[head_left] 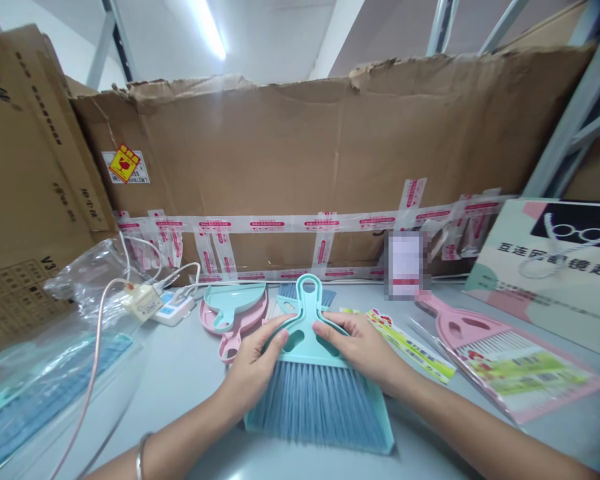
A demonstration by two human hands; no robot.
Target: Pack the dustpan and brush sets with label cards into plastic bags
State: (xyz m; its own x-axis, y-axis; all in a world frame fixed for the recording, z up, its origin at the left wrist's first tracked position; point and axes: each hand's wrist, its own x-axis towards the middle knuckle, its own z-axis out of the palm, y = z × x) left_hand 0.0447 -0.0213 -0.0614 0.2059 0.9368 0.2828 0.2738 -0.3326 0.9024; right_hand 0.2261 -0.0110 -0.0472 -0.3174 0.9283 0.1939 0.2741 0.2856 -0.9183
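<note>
A turquoise hand brush (pixel 312 397) with blue bristles lies nested against a turquoise dustpan (pixel 386 437), bristles toward me and looped handles pointing away. My left hand (pixel 257 353) is closed on the left shoulder of the pair, thumb on the brush head. Opposite it, my right hand (pixel 363 348) grips the right shoulder in the same way. Just behind my left hand, a small turquoise dustpan (pixel 240 298) rests on a pink dustpan (pixel 254 321). Another blue-bristled brush (pixel 289 293) is partly hidden behind the handles. Beyond my right hand lies a green-yellow label card (pixel 413 347).
A wrapped pink dustpan set (pixel 520 363) lies at right, and a wrapped turquoise set (pixel 55 380) at left. A power strip (pixel 173 308) with cables stands left. A large cardboard box (pixel 280 153) closes off the back; a printed board (pixel 545 273) leans at right.
</note>
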